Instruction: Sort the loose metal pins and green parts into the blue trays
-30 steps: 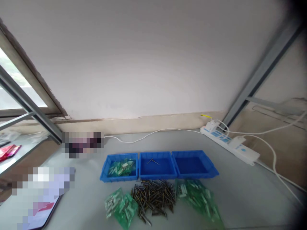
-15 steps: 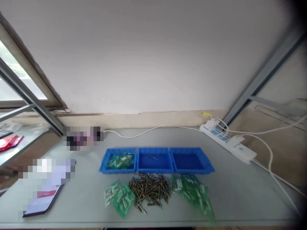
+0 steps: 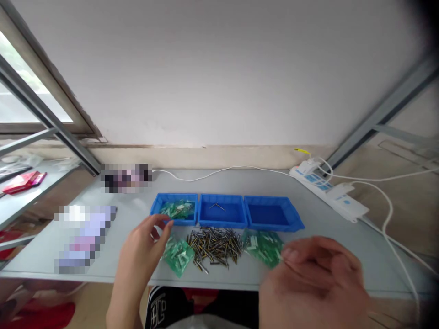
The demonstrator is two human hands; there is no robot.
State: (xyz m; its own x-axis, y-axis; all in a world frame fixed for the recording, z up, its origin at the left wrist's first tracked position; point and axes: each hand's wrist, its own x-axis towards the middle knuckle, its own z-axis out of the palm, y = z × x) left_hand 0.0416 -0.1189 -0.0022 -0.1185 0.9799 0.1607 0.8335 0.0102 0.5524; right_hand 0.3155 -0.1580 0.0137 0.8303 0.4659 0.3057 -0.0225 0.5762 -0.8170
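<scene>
My left hand is raised over the front left of the table, thumb and fingers apart with a gap between them. Its fingertips overlap the view of the left blue tray and a small green bag of white pieces; contact cannot be made out. My right hand is closer to the camera, blurred, its fingers curled beside a larger green bag. Whether it holds anything is unclear. Between the hands lies a heap of slim silver and brass-coloured metal pieces.
Green bags fill part of the left tray. Two thin metal pieces lie in the middle blue tray; a right blue tray stands alongside. A power strip with white cables runs along the right. A pixelated flat device lies left.
Both hands have come into view from below, left over the small bags and right by the larger bag. The camera view has shifted, showing the table's front edge and my lap.
</scene>
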